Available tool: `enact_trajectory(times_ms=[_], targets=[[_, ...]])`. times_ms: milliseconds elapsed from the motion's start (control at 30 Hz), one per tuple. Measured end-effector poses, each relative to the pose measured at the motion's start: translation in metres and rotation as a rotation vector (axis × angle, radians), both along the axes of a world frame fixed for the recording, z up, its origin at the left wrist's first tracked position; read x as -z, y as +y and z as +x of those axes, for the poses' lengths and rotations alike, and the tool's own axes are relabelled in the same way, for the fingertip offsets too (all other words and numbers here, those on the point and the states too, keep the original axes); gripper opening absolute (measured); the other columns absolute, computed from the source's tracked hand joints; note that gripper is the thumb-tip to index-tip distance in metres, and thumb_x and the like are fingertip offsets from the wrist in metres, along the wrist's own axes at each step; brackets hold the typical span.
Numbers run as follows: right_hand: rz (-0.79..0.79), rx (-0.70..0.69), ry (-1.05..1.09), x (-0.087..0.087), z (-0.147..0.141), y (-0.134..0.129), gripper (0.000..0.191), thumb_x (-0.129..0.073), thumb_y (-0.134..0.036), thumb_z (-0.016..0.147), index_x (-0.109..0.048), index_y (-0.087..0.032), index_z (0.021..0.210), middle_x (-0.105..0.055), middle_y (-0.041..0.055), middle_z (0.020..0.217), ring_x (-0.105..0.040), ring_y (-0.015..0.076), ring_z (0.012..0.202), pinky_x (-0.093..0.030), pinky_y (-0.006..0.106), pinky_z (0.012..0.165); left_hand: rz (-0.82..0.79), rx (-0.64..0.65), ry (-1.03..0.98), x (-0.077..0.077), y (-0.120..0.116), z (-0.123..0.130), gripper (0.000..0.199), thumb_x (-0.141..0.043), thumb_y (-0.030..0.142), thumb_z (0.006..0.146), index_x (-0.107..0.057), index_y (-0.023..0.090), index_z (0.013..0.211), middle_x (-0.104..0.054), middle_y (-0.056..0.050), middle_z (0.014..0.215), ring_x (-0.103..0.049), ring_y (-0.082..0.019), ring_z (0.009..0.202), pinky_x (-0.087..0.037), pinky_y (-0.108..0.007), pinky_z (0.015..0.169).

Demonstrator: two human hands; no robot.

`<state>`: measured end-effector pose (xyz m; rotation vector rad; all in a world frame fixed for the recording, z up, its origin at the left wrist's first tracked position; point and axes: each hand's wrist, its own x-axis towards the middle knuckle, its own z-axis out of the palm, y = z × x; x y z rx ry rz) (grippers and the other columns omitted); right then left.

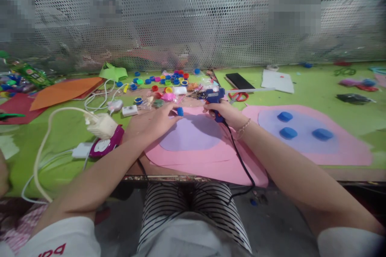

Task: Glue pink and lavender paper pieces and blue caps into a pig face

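Note:
Between the fingertips of my left hand (164, 119) is a blue bottle cap (180, 111), held just above the far left edge of a purple paper shape (193, 134). That shape lies on pink paper (169, 158) in front of me. My right hand (227, 113) is wrapped round the handle of a blue glue gun (214, 95), whose nozzle points left toward the caps. A black cord runs down from its handle. On the right, three blue caps (288, 133) sit on another purple shape (265, 122) over pink paper (356, 152).
Colourful loose caps (169, 90) lie behind my hands. Red-handled scissors (239, 96) and a black phone (239, 81) are beyond the glue gun. At left are a magenta power strip (105, 146) with cables and orange paper (64, 91). A person's arm (3, 174) shows at the left edge.

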<state>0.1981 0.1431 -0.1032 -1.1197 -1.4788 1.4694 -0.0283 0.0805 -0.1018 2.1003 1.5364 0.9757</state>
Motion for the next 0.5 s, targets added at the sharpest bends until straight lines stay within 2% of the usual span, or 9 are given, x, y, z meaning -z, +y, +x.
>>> enact_trajectory(times_ms=[267,333,500], targets=[[-0.007,0.035,0.063,0.0,-0.002,0.001,0.012,-0.066,-0.022,0.062,-0.057,-0.013,0.061,-0.061,0.0046,0.06,-0.041,0.0063,0.041,-0.032,0.023,0.039,0.111,0.0,0.298,-0.027,-0.019,0.006,0.032,-0.055,0.027,0.084,-0.055,0.022,0.115,-0.06,-0.008,0.118,-0.053,-0.023,0.109,-0.043,-0.038,0.091],[-0.004,0.045,0.068,0.0,-0.002,0.001,0.012,-0.065,-0.021,0.062,-0.057,-0.013,0.062,-0.061,0.0048,0.06,-0.041,0.0061,0.041,-0.032,0.023,0.039,0.15,0.007,0.359,-0.027,-0.021,0.004,0.034,-0.053,0.03,0.086,-0.055,0.023,0.119,-0.059,-0.007,0.119,-0.053,-0.023,0.111,-0.042,-0.038,0.093],[-0.039,0.045,0.058,0.001,-0.002,0.002,0.012,-0.065,-0.022,0.063,-0.057,-0.012,0.063,-0.061,0.0045,0.061,-0.042,0.006,0.042,-0.034,0.022,0.04,0.298,0.053,0.406,-0.013,-0.019,-0.001,0.035,-0.052,0.033,0.086,-0.057,0.019,0.118,-0.059,-0.011,0.12,-0.052,-0.025,0.112,-0.04,-0.04,0.097]])
